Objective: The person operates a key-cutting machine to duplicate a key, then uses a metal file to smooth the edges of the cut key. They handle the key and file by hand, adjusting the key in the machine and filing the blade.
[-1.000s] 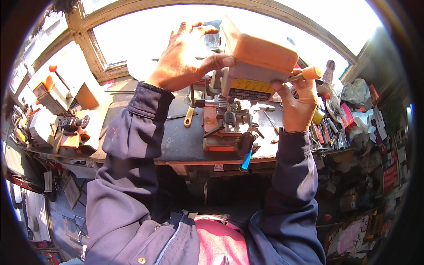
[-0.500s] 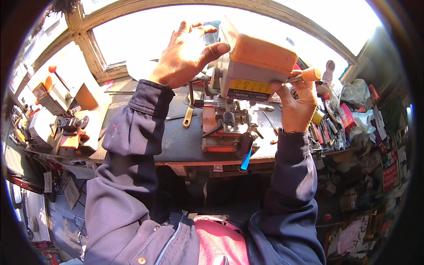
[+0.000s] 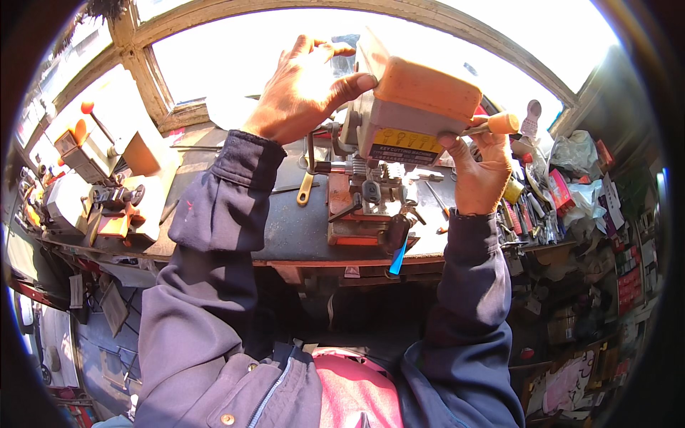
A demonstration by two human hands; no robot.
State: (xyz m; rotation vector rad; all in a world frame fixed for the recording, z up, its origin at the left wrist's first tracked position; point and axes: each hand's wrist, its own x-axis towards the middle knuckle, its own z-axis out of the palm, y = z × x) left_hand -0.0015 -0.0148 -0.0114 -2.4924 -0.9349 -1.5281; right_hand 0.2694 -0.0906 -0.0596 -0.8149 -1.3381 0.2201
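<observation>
A key cutting machine with an orange-topped grey housing (image 3: 428,85) stands on the bench in front of me. My left hand (image 3: 296,96) is at the housing's upper left, its thumb against the orange edge and its fingers stretched apart. My right hand (image 3: 479,167) is at the lower right corner, thumb and fingers closed around the metal shaft of a short tool with a thick yellow-orange handle (image 3: 504,123). Its far fingers are partly hidden. Below the housing, a black-headed key (image 3: 371,191) sits at the clamps (image 3: 389,203). A blue tag (image 3: 398,260) hangs at the machine's front.
A yellow-handled tool (image 3: 305,191) lies on the dark bench (image 3: 285,232) left of the machine. Another machine (image 3: 114,207) stands far left. Screwdrivers and other hand tools (image 3: 528,207) crowd the right, beside plastic bags (image 3: 574,151). A wooden window frame (image 3: 143,78) rises behind.
</observation>
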